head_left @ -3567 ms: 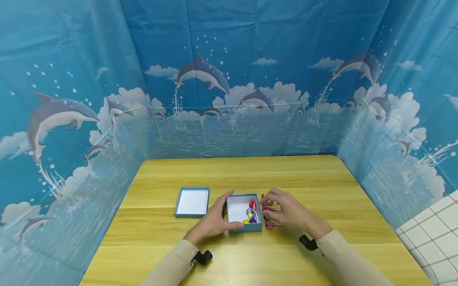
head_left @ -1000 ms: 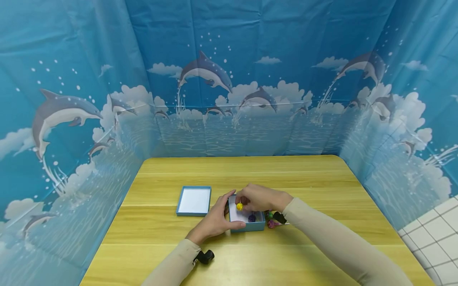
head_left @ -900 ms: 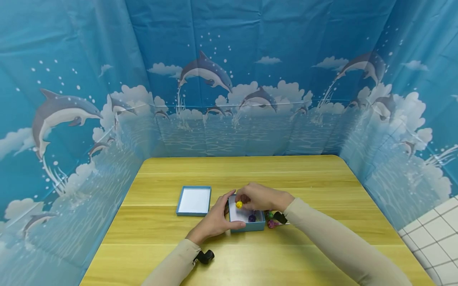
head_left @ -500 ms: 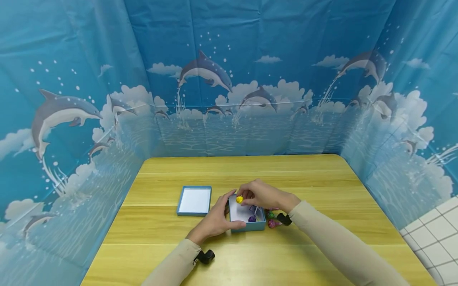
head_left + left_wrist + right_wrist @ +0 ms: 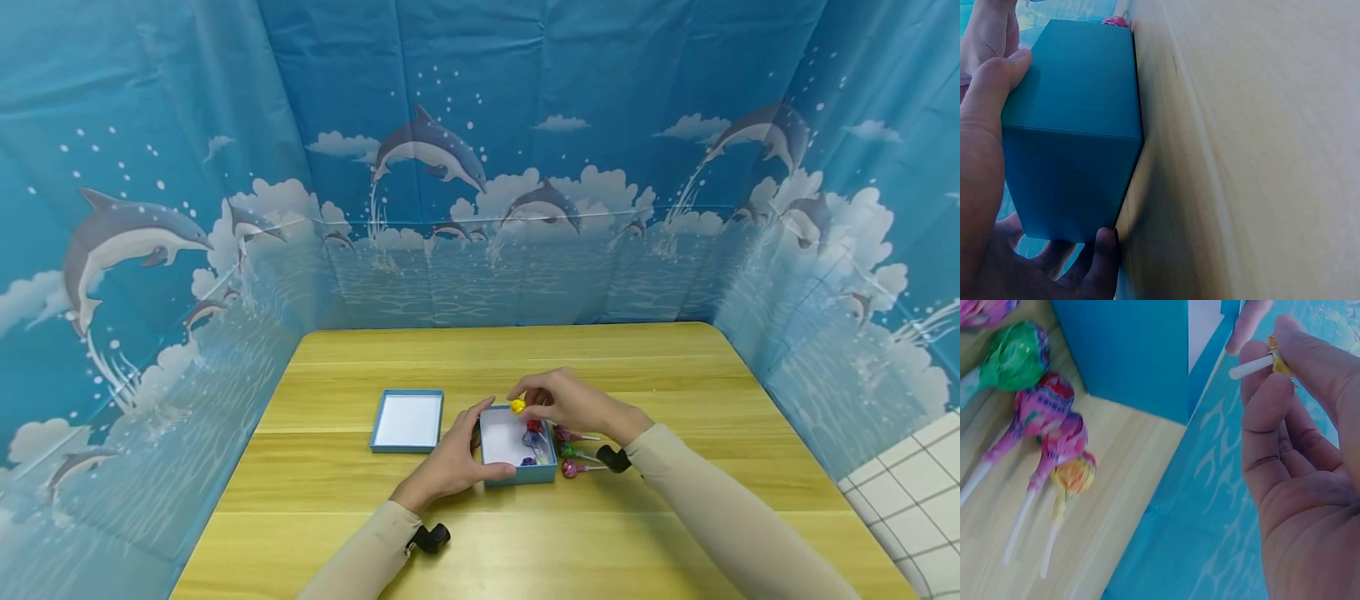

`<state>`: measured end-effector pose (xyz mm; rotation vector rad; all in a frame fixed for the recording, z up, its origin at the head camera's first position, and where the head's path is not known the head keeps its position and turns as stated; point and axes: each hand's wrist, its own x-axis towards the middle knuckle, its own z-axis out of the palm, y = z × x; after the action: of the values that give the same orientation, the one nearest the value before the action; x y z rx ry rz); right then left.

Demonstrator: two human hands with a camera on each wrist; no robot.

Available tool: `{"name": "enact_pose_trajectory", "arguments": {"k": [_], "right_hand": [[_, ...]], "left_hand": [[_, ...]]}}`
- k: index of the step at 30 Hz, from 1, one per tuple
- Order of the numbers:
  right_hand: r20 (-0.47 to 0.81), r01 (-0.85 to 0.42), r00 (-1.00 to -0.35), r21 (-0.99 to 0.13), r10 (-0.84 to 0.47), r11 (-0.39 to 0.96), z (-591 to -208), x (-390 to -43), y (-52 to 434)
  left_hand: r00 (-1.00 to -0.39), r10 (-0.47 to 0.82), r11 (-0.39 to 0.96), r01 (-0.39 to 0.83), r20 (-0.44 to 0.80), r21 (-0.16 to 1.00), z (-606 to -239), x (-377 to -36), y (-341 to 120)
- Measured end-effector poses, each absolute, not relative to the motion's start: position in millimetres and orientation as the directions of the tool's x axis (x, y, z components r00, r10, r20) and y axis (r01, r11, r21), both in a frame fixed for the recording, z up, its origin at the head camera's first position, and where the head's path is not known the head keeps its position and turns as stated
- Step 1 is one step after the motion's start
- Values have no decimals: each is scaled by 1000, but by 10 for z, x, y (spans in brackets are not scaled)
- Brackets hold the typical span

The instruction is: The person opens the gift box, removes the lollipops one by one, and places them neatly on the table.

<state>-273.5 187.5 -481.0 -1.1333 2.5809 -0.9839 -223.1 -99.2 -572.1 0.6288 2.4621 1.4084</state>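
Note:
A blue box with a white inside stands open-topped on the table. My left hand grips it, thumb on the near side and fingers round the left side. Inside, toward its right, lie a red lollipop and purple-blue lollipops. Over the box's far edge my right hand pinches a yellow lollipop between thumb and fingers; the right wrist view shows its white stick poking out, the candy mostly hidden. Right of the box lie a green lollipop and several others, including a pink lollipop.
The box's lid, white inside up with a blue rim, lies left of the box. Yellow wood-grain table runs under everything. A dolphin-printed blue curtain hangs behind and at both sides. An orange-yellow lollipop lies beside the pink ones.
My right hand has gone from the lollipops on the table into the box, then lifted up and rightward with the yellow lollipop, uncovering the lollipops inside. My left hand stays on the box.

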Motion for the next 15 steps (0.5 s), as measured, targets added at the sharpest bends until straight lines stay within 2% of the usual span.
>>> {"name": "enact_pose_trajectory", "arguments": {"k": [15], "right_hand": [[149, -568, -760, -625, -633, 535, -4789, -2742, 2195]], "left_hand": [[-879, 477, 412, 233, 9, 881, -5699, -2224, -975]]}}
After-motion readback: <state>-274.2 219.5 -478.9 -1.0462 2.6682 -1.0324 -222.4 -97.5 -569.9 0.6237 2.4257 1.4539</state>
